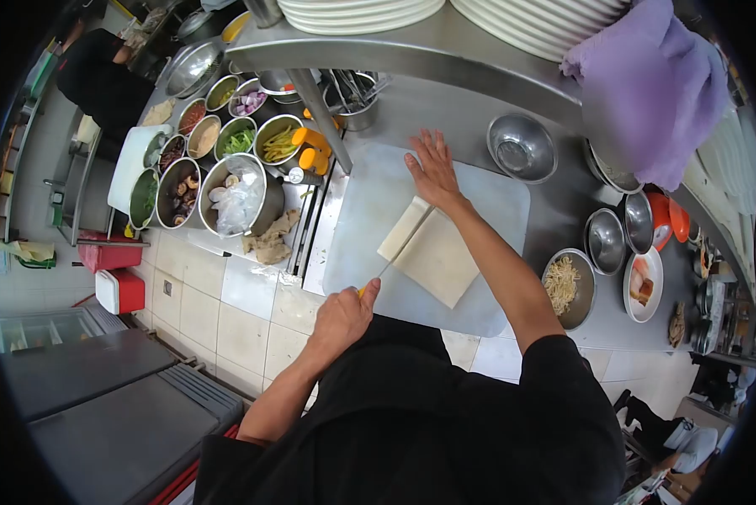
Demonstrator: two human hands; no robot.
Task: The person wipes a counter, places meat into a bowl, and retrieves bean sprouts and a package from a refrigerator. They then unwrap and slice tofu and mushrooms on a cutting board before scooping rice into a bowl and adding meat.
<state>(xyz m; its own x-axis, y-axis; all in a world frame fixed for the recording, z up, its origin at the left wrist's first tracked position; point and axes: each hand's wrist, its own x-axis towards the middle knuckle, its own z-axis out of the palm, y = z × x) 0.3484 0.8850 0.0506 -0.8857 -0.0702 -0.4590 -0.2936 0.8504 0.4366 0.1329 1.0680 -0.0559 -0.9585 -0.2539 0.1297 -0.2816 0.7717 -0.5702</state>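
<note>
Standing at the far left, another person in black (100,80) is beside a cluster of round steel tubs (226,139) holding chopped vegetables, mushrooms and other ingredients. Just right of the tubs, the left hand (342,318) is closed around the yellow handle of a knife (376,276), whose thin blade runs up and to the right. The blade lies along a cut in a pale flat sheet (441,257) in the middle of a white cutting board (369,210) on the steel surface (563,215). A narrow strip (401,229) lies just left of the blade, close against the sheet.

The right hand (432,172) rests at the sheet's far corner, fingers spread flat and pressing down. Further right stand 1 empty steel bowl (521,147), a bowl of pale shreds (567,286) and a white plate (644,284) with food. A purple cloth (647,93) hangs from the shelf above.
</note>
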